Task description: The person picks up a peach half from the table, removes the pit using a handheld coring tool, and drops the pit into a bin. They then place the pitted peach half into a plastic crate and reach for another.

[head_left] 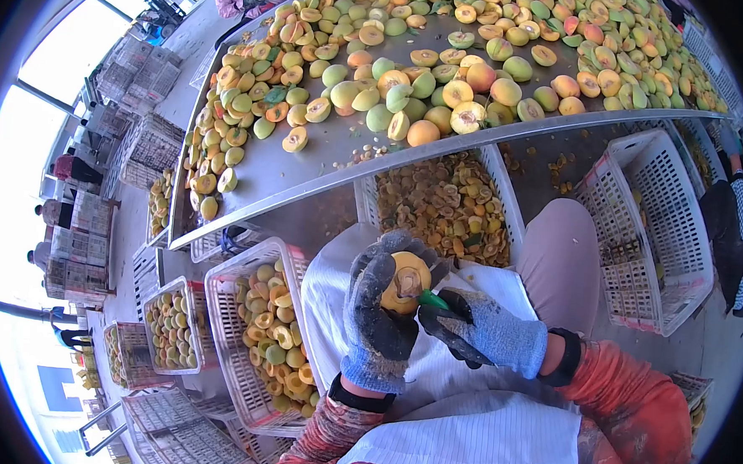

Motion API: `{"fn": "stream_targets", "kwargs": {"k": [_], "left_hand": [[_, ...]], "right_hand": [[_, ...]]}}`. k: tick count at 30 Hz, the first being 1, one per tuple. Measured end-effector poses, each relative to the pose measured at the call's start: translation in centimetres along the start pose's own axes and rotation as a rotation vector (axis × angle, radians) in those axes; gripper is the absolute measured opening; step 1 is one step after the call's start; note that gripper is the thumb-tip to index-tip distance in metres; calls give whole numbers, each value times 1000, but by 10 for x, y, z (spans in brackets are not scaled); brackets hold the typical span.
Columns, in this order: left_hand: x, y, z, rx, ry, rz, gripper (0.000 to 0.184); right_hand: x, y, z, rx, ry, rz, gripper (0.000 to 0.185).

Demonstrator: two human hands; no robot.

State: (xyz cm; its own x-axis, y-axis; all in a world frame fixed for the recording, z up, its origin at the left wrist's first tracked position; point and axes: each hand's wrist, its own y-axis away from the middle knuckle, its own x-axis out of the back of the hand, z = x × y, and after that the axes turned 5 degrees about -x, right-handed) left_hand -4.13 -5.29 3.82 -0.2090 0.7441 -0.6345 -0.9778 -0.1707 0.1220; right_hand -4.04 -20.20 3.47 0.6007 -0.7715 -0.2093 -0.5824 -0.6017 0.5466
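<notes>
Striped apron (482, 439), brown-centred yellow fruit (406, 282)

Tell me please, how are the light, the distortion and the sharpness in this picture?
Head view: glare washes the bright opening to white, with blue fringes; the lens curves the table edge and blackens the corners; shade lies under the table; far people look soft; the fruit in the left hand is fairly clear.

2 blue-black gloves (380, 316), orange sleeves (632, 397)
</notes>
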Motion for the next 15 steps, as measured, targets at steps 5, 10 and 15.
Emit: {"fn": "stream_targets", "kwargs": {"k": [5, 10, 15], "left_hand": [[11, -18, -7, 58, 32, 26, 39], [28, -37, -31, 16, 138, 77, 35], [41, -40, -51, -191, -304, 144, 33]], "right_hand": [[14, -11, -5, -140, -333, -184, 44], [1, -41, 25, 517, 1108, 745, 42], [0, -38, 20, 510, 812, 511, 41]]}}
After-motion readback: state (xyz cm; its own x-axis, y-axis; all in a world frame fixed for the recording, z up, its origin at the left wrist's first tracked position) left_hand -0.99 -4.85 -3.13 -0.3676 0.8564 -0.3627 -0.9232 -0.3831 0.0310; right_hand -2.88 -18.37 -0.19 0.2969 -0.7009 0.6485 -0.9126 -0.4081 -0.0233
